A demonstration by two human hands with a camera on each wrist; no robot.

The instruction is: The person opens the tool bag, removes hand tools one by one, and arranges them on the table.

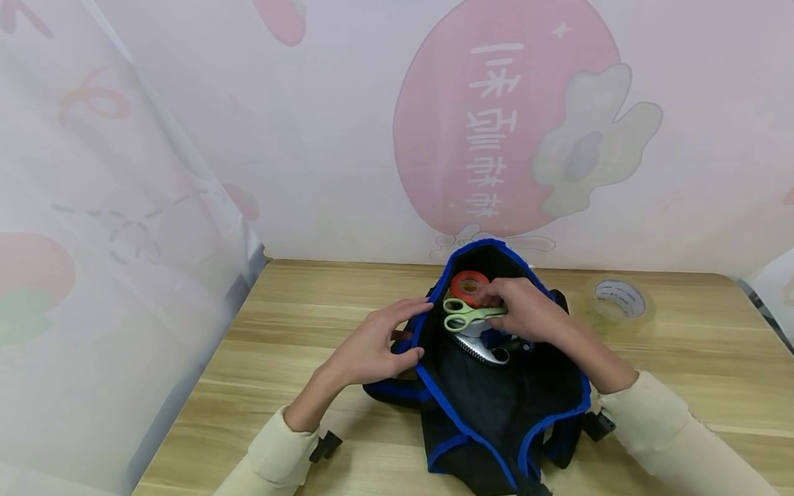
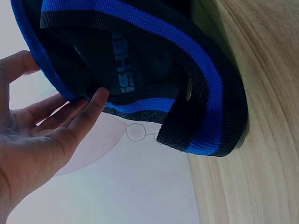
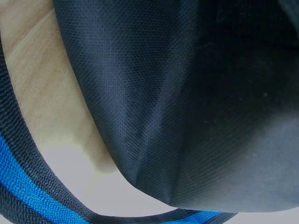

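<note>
A black tool bag (image 1: 477, 406) with blue edging lies mouth toward me on the table. My left hand (image 1: 378, 344) holds its left rim, thumb and fingers spread along the blue edge; the left wrist view shows this hand (image 2: 51, 126) with fingertips against the fabric (image 2: 88, 56). Inside the mouth, my right hand (image 1: 527, 310) pinches a pair of scissors with light green handles (image 1: 459, 315), the loops pointing left. Beneath them lies a silver tool with a toothed edge (image 1: 477, 348). An orange-red tape roll (image 1: 468, 286) sits behind. Black fabric (image 3: 140, 93) fills most of the right wrist view, hiding the hand.
A roll of clear tape (image 1: 620, 298) lies on the wooden table (image 1: 298, 324) at the back right. Blue-striped straps (image 2: 210, 93) loop beside the bag. A black buckle (image 1: 598, 425) lies by the right sleeve. A printed white curtain (image 1: 335, 138) hangs behind the table.
</note>
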